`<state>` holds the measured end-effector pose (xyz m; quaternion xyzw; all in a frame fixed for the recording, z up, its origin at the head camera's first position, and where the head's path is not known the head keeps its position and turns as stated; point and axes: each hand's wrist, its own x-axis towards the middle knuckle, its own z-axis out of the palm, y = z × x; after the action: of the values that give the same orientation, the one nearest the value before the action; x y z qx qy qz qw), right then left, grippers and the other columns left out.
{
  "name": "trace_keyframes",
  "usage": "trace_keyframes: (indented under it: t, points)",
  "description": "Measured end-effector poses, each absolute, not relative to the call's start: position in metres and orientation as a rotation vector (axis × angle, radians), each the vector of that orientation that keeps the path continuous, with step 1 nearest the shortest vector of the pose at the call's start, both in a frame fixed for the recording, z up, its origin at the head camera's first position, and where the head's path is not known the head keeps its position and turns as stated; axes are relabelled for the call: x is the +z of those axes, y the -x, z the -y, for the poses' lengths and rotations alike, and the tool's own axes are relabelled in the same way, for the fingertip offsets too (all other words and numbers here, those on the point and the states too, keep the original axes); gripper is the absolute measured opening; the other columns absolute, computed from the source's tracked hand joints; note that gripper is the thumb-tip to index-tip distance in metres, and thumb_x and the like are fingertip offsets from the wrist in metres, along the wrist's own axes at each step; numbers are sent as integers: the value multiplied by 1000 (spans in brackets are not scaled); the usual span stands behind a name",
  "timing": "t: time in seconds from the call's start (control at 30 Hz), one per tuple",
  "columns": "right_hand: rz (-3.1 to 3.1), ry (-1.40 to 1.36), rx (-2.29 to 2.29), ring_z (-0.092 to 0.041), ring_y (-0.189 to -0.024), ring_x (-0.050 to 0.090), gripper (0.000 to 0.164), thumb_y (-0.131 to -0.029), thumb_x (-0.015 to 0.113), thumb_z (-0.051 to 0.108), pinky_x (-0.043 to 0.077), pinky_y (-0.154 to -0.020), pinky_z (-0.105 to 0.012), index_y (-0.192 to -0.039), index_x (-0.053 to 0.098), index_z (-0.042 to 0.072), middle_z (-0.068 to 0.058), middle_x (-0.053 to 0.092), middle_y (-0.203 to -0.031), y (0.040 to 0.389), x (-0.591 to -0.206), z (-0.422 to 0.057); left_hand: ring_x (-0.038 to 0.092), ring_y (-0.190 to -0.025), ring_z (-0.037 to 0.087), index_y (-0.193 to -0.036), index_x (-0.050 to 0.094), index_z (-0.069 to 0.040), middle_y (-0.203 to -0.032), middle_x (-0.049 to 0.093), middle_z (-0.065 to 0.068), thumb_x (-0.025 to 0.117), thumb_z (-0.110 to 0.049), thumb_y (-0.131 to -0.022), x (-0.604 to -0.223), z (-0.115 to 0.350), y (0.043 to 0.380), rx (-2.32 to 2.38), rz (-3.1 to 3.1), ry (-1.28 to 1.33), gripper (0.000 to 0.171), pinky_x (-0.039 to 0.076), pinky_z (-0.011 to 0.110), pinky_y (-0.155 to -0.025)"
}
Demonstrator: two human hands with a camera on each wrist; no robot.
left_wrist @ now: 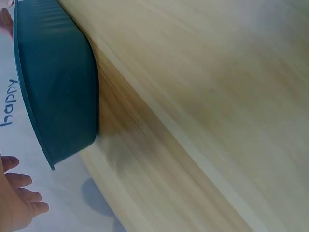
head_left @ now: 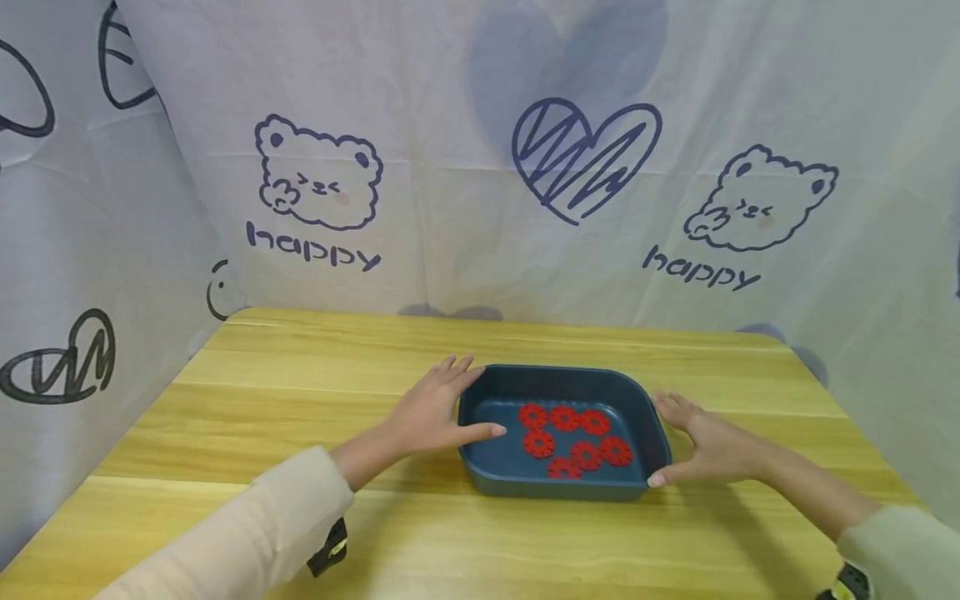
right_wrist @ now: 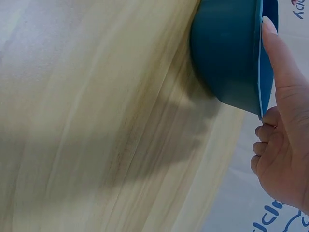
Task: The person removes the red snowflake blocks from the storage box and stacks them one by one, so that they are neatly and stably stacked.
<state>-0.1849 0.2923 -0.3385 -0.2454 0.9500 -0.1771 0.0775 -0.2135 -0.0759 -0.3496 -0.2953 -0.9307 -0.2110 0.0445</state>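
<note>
A dark blue-green rectangular bin (head_left: 525, 486) with rounded corners stands on the table. Several red notched plastic discs (head_left: 538, 443) lie flat on its floor, toward the right side. My left hand (head_left: 431, 412) is at the bin's left end, fingers spread and thumb stretched out over the rim. In the left wrist view, the left fingers (left_wrist: 19, 181) appear apart from the bin wall. At the right end is my right hand (head_left: 712, 446), its straight thumb at the front right corner of the rim and its fingers along the outer side farther back.
The wood-grain table (head_left: 247, 400) extends around the bin. A white cloth (head_left: 450, 150) printed with bears, hearts and lettering hangs behind and at the left. Light sleeves (head_left: 300, 500) and dark wrist straps (head_left: 330, 547) show on the arms.
</note>
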Motion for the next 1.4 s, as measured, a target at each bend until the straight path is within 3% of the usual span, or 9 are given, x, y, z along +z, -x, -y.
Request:
trace_keyframes:
  t: [0.37,0.57,0.8,1.0,1.17,1.4]
  points:
    - [-2822,741,-537,-57,-130,19,106,-67,78,46,24,-100,-67,-137,29,-16,-37,25,-143,184,-339,-291,32,-136,36,-138,43,-5,-146,37,17,65,-52,-80,-351,50,216,-762,2887,948,77,34,51,-107]
    - [-2813,741,-533,-57,-130,18,106,-67,78,46,23,-101,-67,-136,29,-17,-37,25,-143,185,-340,-291,45,-128,30,-135,46,-3,-140,45,17,67,-48,-80,-354,37,219,-855,2876,981,75,42,44,-101]
    - [-2815,762,-531,-58,-130,18,105,-67,78,46,23,-100,-68,-136,30,-17,-38,26,-142,185,-340,-292,53,-118,29,-124,56,2,-126,57,17,71,-34,-81,-361,18,225,-876,2955,978,58,46,39,-96]
    - [-2802,764,-537,-58,-130,18,105,-67,78,46,23,-101,-68,-135,30,-18,-38,27,-141,186,-339,-291,58,-107,30,-112,63,5,-111,63,19,77,-22,-75,-370,7,228,-793,3008,950,48,49,36,-90]
    - [-2796,758,-531,-58,-130,18,106,-67,77,47,23,-100,-68,-136,30,-18,-38,27,-141,187,-339,-291,62,-95,25,-103,67,4,-100,66,15,80,-17,-72,-377,2,231,-756,3048,952,40,52,33,-82]
    - [-2780,745,-531,-58,-130,16,107,-68,77,48,22,-101,-68,-136,28,-18,-38,25,-142,188,-340,-292,60,-93,22,-99,68,2,-97,66,12,80,-16,-71,-384,-2,234,-662,3064,949,35,50,28,-81]
